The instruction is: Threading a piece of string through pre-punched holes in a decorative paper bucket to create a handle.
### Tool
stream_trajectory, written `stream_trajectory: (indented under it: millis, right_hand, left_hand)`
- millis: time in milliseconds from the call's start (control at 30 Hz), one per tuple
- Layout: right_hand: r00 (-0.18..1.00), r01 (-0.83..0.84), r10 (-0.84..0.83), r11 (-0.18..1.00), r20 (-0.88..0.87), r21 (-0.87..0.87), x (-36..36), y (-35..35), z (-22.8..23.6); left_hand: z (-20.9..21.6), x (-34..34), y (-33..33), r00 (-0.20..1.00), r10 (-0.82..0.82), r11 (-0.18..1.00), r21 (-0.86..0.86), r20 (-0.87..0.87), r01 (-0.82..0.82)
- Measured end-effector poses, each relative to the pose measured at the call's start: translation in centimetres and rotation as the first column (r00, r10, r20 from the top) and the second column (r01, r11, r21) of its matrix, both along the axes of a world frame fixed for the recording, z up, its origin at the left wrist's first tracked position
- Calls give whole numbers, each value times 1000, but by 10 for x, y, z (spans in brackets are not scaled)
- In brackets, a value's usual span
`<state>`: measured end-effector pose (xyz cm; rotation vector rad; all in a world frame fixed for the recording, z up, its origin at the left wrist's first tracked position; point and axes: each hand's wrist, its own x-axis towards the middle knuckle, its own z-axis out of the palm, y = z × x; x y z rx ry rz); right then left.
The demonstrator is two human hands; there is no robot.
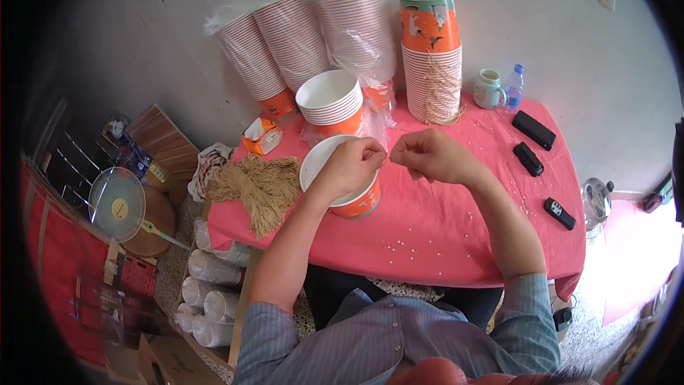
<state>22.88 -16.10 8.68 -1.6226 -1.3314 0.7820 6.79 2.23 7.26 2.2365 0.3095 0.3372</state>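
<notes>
My left hand (350, 168) is over the rim of an open paper bucket (358, 206), orange outside and white inside, and covers part of its mouth. Its fingertips are pinched together. Just to the right, my right hand (436, 157) hovers above the cloth, also in a pinch, its fingertips close to the left ones. Whatever lies between the fingertips is too small to make out. Left of the bucket spreads a heap of tan string (262, 187). Behind it stands a short stack of similar buckets (330, 105).
Tall bucket stacks in clear plastic (354, 25) and an unwrapped stack (432, 78) line the wall. On the pink tablecloth (456, 221) are small white bits, a mug (488, 90), a water bottle (514, 87), an orange packet (261, 135) and a black case (534, 130).
</notes>
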Motion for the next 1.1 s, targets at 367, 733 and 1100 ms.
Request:
stream_trajectory:
  millis: [367,733,1100]
  right_hand:
    - [982,187,-182,958,-43,218,3,27,-33]
    - [992,127,-124,924,-32,359,1,26,-38]
    - [923,121,-239,925,302,361,27,13,-27]
  left_hand:
    - [-19,-2,16,971,-218,958,-214,-101,193]
    - [-16,1,7,970,-231,956,-202,-78,211]
    - [-20,3,14,982,-165,917,-382,-89,120]
